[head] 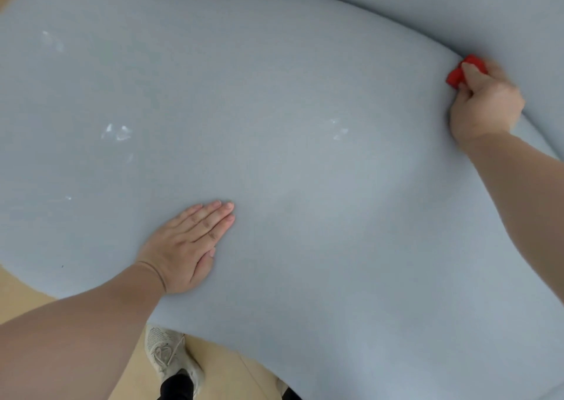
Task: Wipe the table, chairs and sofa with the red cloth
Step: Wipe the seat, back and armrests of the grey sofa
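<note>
Blue-grey sofa seat (305,170) is filling almost the whole head view, surface bulging smoothly. The backrest cushion (457,2) is running along the top and right edge, and a curved seam is separating it from the seat.

Tan floor (18,292) is showing at the left edge and along the bottom, under the seat's front edge.

Left hand (186,247) is lying flat on the seat near its front edge. The palm is down, fingers straight and pressed together, pointing up and right, thumb tucked alongside. It is holding nothing, and the bare forearm is coming in from bottom left.

Right hand (485,103) is reaching far right, at the seam where seat meets backrest. Its fingers are curling around the red cloth (454,77), gripping it bunched. The cloth is sticking out at the fingertip side, touching the seat right at the seam. The hand is slightly motion-blurred.

White sneaker (168,357) is standing on the floor just below the seat's front edge, with a black trouser leg (177,387) above it.

Whitish smudges (117,132) are showing on the seat left of centre. Fainter ones are sitting at upper left and right of centre, all well apart from the cloth.
</note>
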`<state>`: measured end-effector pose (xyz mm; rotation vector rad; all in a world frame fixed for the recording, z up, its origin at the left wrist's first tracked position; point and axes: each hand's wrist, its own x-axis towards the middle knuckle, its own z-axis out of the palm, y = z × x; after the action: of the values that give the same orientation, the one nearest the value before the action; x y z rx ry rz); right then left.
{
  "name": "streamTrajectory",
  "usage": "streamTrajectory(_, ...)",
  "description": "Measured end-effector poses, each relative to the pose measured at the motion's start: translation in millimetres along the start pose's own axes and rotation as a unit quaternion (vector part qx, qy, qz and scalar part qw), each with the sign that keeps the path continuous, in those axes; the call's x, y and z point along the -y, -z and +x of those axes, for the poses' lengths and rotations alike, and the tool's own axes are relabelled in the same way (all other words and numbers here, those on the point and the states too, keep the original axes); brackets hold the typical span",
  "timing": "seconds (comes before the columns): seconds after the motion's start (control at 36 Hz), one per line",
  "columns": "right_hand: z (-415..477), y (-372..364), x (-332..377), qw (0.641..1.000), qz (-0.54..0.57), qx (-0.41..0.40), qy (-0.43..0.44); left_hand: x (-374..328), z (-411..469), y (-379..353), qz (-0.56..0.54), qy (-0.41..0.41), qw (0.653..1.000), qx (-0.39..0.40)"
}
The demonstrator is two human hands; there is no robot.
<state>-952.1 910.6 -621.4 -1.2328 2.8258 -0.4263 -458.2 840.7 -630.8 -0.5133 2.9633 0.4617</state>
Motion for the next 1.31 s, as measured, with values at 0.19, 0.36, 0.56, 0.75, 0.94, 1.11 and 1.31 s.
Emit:
streamTrajectory(0.19, 17, -4, 17, 1.000, -0.015, 0.025, -0.002, 1, -1, 1, -0.002, 0.001, 1.000, 0.005)
streamTrajectory(0.36, 36, -10, 36, 0.999, -0.022, 0.023, 0.005, 4, 0, -2, -0.003, -0.004, 1.000, -0.001)
streamTrajectory(0.56, 28, -13, 50, 0.999, -0.021, 0.042, 0.020, 5, -1, -3, -0.004, -0.001, 1.000, 0.001)
streamTrajectory(0.75, 8, -21, 85, 0.993, 0.012, 0.059, 0.100, 5, -2, -5, -0.002, -0.002, 1.000, -0.002)
streamTrajectory(0.94, -12, -22, 101, 0.987, 0.026, 0.071, 0.140, 5, -2, -5, -0.004, -0.002, 1.000, -0.005)
streamTrajectory(1.11, -34, -25, 119, 0.985, 0.031, 0.081, 0.148, 5, -1, -4, -0.002, -0.007, 1.000, -0.007)
streamTrajectory(1.31, -72, -27, 145, 0.983, 0.059, 0.086, 0.153, 3, 0, -3, -0.008, -0.006, 1.000, -0.017)
